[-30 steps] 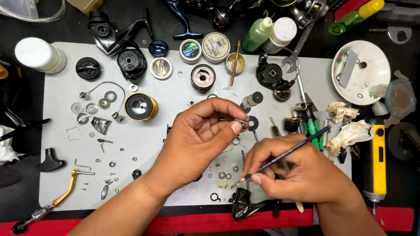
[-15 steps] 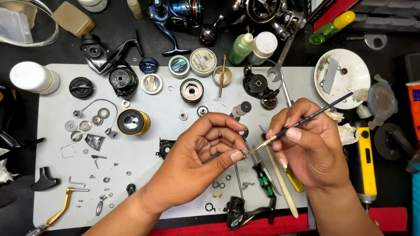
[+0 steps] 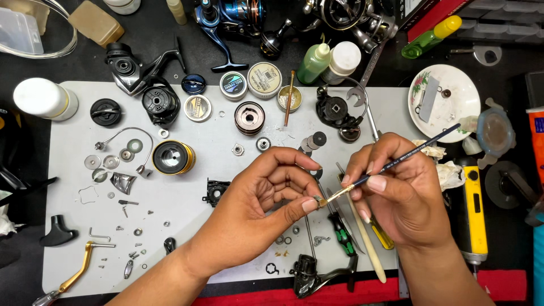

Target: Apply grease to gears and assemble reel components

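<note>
My left hand (image 3: 263,209) pinches a tiny metal part (image 3: 317,199) between thumb and fingertips above the grey work mat (image 3: 187,238). A thin dark-handled paintbrush (image 3: 396,161) is gripped in my right hand (image 3: 396,195), and its pale bristle tip touches the small part. Both hands hover over the mat's right half, above a green-handled screwdriver (image 3: 343,229) and a pale stick (image 3: 368,249). The dark reel body (image 3: 309,275) lies just below them at the mat's front edge.
Taken-apart fishing reel pieces cover the mat: a gold spool (image 3: 173,157), washers and screws (image 3: 107,161), a gold crank handle (image 3: 76,272), round tins (image 3: 249,79). A white dish (image 3: 445,93), bottles (image 3: 314,62) and a yellow tool (image 3: 475,209) lie at the right and back.
Both hands moved closer together; the right hand rose from the mat's front edge to meet the left, and the brush tip now touches the small part.
</note>
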